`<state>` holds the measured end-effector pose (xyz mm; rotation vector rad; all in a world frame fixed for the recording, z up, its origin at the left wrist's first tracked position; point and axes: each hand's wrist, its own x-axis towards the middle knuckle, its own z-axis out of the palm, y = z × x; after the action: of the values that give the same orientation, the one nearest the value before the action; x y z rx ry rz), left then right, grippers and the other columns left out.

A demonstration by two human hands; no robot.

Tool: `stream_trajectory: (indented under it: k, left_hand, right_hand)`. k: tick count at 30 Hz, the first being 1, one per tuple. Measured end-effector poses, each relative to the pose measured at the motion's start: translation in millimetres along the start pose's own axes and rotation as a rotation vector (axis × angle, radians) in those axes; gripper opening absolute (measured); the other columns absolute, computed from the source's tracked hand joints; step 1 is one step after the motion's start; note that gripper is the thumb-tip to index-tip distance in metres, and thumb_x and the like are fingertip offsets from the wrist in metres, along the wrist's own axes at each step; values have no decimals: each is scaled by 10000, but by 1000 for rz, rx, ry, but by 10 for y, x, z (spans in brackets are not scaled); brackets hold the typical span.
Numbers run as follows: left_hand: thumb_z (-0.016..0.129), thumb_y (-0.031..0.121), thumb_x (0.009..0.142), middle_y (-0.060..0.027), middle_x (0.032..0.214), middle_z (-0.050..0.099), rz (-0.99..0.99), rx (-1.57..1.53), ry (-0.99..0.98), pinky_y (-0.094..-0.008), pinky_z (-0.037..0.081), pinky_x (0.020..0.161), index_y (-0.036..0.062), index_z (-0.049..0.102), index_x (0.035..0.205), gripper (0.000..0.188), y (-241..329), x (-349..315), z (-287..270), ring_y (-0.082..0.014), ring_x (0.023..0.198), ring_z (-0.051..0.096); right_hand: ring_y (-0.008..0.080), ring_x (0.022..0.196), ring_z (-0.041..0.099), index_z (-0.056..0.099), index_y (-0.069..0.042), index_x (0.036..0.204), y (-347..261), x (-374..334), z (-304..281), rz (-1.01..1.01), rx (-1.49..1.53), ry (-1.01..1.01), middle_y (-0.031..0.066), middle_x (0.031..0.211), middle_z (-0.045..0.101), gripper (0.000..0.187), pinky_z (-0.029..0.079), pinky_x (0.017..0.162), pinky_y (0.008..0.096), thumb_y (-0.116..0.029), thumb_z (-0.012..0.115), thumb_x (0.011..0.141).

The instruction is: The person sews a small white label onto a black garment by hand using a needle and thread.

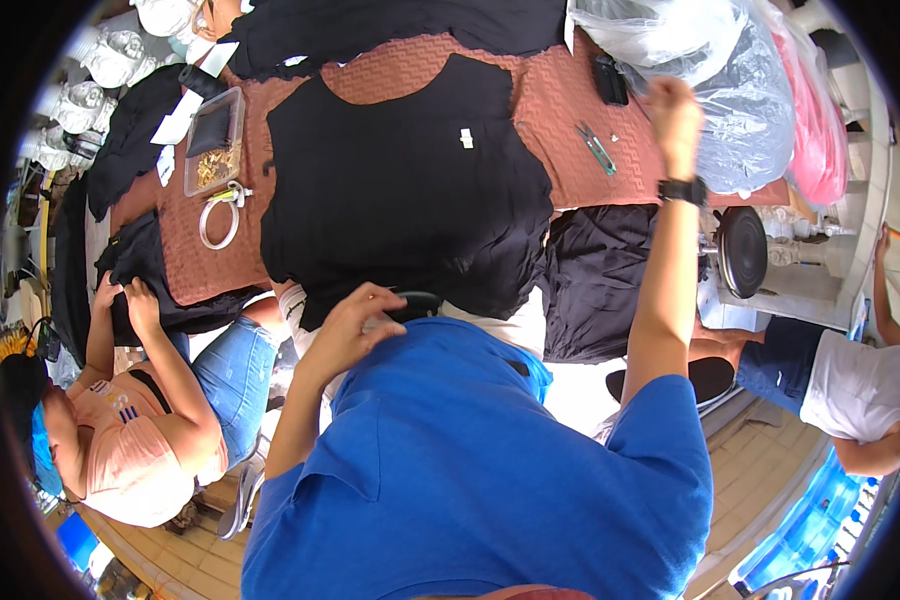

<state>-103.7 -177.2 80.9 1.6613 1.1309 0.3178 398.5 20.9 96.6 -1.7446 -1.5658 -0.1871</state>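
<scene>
A black garment (400, 190) lies spread on the table in front of me, with a small white tag (466, 139) on it. My left hand (352, 328) hovers by its near edge at my waist, fingers curved and apart. Close to those fingertips is a dark rounded object (418, 304) whose kind I cannot make out. Raised at the far right, my right hand (676, 108) has its fingers closed; whatever they may hold is hidden. Beside it on the cloth are a black case-like object (610, 80) and thread snips (598, 150).
A reddish-brown cloth (210, 270) covers the table. To the left stand a clear box (216, 140) with gold-coloured pieces and a white ring (220, 220). Bulky plastic bags (735, 110) fill the far right. One person (140, 430) handles black fabric at left; another (850, 380) is at right.
</scene>
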Motion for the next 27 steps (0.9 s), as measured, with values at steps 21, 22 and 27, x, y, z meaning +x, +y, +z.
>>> stream_trajectory:
  k: [21, 22, 27]
  left_hand:
    - [663, -55, 842, -105, 1121, 616, 441, 60, 612, -276, 481, 776, 23, 656, 1192, 359, 433, 130, -397, -169, 880, 611]
    - [652, -80, 842, -114, 1116, 608, 511, 25, 684, -272, 480, 776, 1, 653, 1182, 349, 490, 155, -452, -166, 884, 611]
    - [630, -28, 900, -137, 1049, 574, 932, -102, 1030, -300, 518, 765, -25, 588, 1224, 327, 986, 119, -765, -179, 833, 613]
  right_hand:
    - [358, 806, 702, 729, -87, 862, -406, -524, 1397, -23, -141, -208, 204, 829, 706, 115, 554, 722, 448, -72, 675, 762]
    - [362, 817, 701, 723, -80, 873, -376, -537, 1384, 4, -107, -182, 198, 821, 707, 139, 552, 738, 454, -56, 662, 750]
    - [365, 830, 692, 702, -69, 938, -255, -565, 1273, 58, 85, -181, 169, 872, 715, 171, 538, 764, 453, -39, 694, 770]
